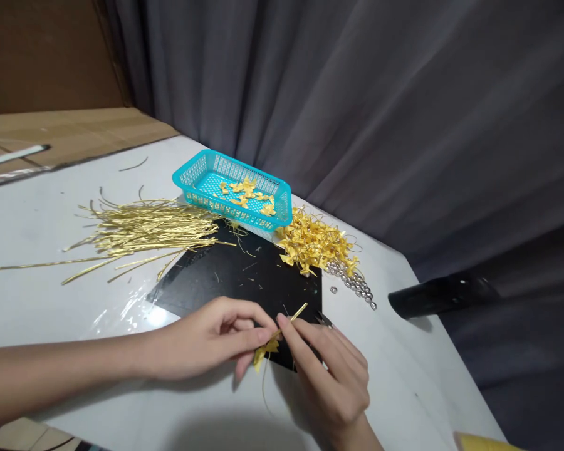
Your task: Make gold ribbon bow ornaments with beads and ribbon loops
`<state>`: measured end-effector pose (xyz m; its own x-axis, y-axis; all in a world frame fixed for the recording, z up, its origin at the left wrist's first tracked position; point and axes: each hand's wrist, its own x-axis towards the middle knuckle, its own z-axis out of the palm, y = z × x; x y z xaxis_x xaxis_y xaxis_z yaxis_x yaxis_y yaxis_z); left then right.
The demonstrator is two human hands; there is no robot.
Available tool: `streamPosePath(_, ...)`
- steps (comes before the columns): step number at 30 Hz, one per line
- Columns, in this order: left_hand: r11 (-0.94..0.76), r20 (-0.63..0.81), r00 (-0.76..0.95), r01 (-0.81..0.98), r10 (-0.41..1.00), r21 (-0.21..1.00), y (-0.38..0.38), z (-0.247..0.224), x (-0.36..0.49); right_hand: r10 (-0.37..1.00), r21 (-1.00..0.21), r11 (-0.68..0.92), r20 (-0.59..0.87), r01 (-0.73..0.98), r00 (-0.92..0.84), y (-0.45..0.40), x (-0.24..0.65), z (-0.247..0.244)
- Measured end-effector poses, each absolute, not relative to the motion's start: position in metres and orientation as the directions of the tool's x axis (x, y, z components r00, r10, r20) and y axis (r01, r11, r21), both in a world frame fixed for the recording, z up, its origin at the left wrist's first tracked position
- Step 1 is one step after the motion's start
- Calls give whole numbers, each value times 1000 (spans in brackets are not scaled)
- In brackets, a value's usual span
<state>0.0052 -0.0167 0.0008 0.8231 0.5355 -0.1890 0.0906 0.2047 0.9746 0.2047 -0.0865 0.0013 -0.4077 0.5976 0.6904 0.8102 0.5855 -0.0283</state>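
Observation:
My left hand (237, 335) is closed in a pinch on a small yellow ribbon bow (262, 354), which hangs just below the fingertips with a thin strand trailing down. Close beside it, my right hand (331, 369) pinches a gold twist tie (299, 312) between thumb and forefinger, its end sticking up to the right. The tie runs to the bow at the left fingertips; how they join is hidden by the fingers. Dark pointed tips of a small tool, possibly scissors (324, 319), show at the right hand's curled fingers. Both hands are over the near edge of a black mat (244, 269).
A turquoise basket (282, 220) holding several yellow bows stands at the back. Left of it lies a bundle of gold ties (155, 228). A pile of yellow bows (314, 238) and silver beads (355, 282) lie to the right, near a black cylindrical object (423, 297). A grey curtain (357, 106) hangs behind.

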Motion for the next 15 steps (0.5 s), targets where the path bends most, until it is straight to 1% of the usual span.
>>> streamPosePath(3, 432, -218, 885, 22, 412, 902, -18, -6, 8, 589, -8, 577, 696, 816, -410, -88, 202, 8)
streamPosePath(5, 502, -225, 895, 1, 385, 865, -19, -9, 10, 598, -34, 575, 699, 818, -392, -91, 203, 8)
streamPosePath(7, 494, -227, 887, -1, 401, 869, -20, -10, 11, 610, -91, 580, 707, 809, -358, -94, 205, 5)
streamPosePath(9, 447, -233, 866, 12, 443, 894, -19, -10, 11, 611, -147, 607, 715, 781, -340, -97, 204, 3)
streamPosePath(12, 371, -219, 813, 3, 539, 928, -17, -10, 10, 577, -174, 656, 743, 734, -339, -100, 195, 4)
streamPosePath(15, 339, -206, 770, -14, 604, 941, -16, -13, 10, 566, -176, 704, 725, 688, -392, -101, 179, 6)
